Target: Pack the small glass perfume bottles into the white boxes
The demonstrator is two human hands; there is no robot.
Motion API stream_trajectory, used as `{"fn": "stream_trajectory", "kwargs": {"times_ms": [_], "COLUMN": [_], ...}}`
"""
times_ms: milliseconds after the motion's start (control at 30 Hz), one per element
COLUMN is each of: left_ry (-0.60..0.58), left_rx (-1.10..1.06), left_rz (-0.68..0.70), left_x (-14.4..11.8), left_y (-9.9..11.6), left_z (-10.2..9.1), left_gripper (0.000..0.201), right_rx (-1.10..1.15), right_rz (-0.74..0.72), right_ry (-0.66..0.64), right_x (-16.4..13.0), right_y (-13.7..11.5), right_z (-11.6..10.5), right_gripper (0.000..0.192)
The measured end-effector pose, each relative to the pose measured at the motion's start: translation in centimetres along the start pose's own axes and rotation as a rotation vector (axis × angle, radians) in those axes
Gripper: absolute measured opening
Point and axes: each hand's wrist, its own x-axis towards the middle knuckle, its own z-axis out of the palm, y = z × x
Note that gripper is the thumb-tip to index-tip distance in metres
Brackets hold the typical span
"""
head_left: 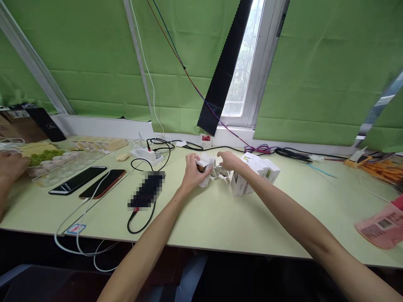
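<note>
A: L hand [192, 173]?
B: Fingers curled round a small white box [204, 167], flap open at the top, sth dark inside. Held just above the table [220, 218], centre, far side.
A: R hand [229, 161]?
B: Just right of that box, fingers bent down over a coiled white cable [218, 173] lying on the table. Can't tell if it grips the cable or only touches it.
A: Around them?
B: Row of white boxes [252, 174] right beside the R wrist. Two phones [90, 181] flat at left, w/ white cables running off the edge. Power strip [146, 154] behind, near the window wall. Another person's hand [11, 165] at far left edge, by a clear tray [63, 167].
</note>
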Motion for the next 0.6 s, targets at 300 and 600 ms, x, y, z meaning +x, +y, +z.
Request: {"fn": "stream_trajectory", "kwargs": {"times_ms": [300, 600], "left_ry": [-0.025, -0.016], "left_rx": [-0.006, -0.033], "left_rz": [-0.025, -0.061], "left_x": [0.0, 0.0], "left_y": [-0.1, 0.0], "left_z": [0.1, 0.0], "left_gripper": [0.052, 0.051], "right_rx": [0.002, -0.098], "right_rz": [-0.059, -0.011], "right_ry": [0.006, -0.07], "right_x": [0.0, -0.2], "right_y": [-0.4, -1.3], "right_z": [0.1, -0.9], "right_gripper": [0.043, 0.047]}}
